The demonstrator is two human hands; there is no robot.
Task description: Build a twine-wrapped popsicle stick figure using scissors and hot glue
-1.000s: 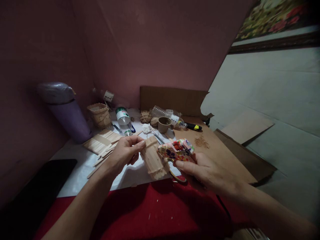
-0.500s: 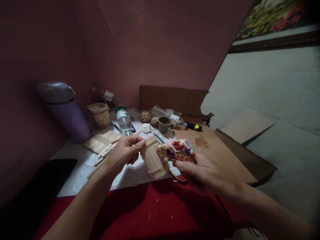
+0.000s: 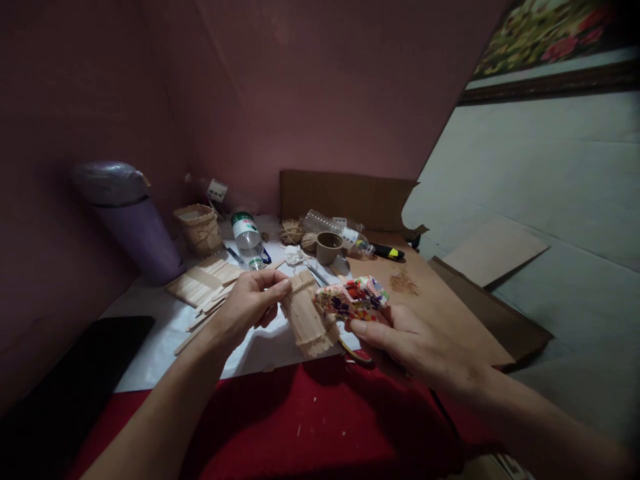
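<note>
My left hand (image 3: 260, 298) pinches the upper left edge of a small panel of craft sticks (image 3: 306, 319), with cross strips along two of its ends. In my right hand (image 3: 395, 333) is a glue gun (image 3: 353, 297) with a bright floral pattern. Its front end is close to the right side of the panel; I cannot tell whether they touch. Under the glue gun a curved, yellowish loop (image 3: 357, 353) shows in part. Loose craft sticks (image 3: 213, 307) lie on white paper left of the panel, by a banded bundle of sticks (image 3: 195, 285).
Behind my hands are a brown cup (image 3: 329, 249), twine balls (image 3: 291, 232), plastic bottles (image 3: 246, 233), crumpled tissue (image 3: 293, 255) and a black-and-yellow cutter (image 3: 389, 253). A stick-covered pot (image 3: 199, 230) and a purple cylinder (image 3: 137, 227) stand left. Cardboard (image 3: 440, 300) covers the right side.
</note>
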